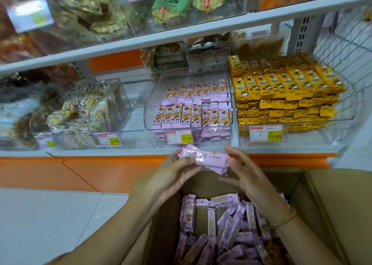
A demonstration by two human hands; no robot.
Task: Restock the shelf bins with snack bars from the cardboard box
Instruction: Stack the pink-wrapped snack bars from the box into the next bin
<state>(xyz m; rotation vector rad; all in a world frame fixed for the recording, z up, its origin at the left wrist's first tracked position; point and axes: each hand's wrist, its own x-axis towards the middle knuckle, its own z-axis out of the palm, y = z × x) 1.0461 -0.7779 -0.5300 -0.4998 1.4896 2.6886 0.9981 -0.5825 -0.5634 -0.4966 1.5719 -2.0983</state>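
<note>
While both hands are raised over the cardboard box [332, 204], head view:

- Left hand [179, 172] grips the left end of the held bars [203, 157], thumb on top. Right hand [244, 170] is curled round the right end, thumb above and fingers under.
- Held bars: lilac wrappers, at least two stacked, exact count unclear. Wrapper print is too blurred to read. They sit in the air above the box's far edge, just in front of the shelf edge [120, 153] and below the middle bin.
- Box is open, flaps out. Loose bars [221, 234] in the same lilac wrap fill it in a jumble, too many to count.
- Middle bin [150, 103]: clear plastic, lilac bars standing in two rows on top, roughly seven or eight per row, more layers under. Its price tag [179, 137] reads 15.80.
- Yellow bin [281, 87] just to the right: yellow packs stacked above its rim, tag also 15.80.
- Left bin [124, 95]: mixed clear-wrapped snacks, tag 37.80.
- That makes three readable tags. A fourth at far left is blurred.
- Upper shelf: green packs [191, 1], lettering not legible.
- One gold bracelet [285, 220] on the right wrist.
</note>
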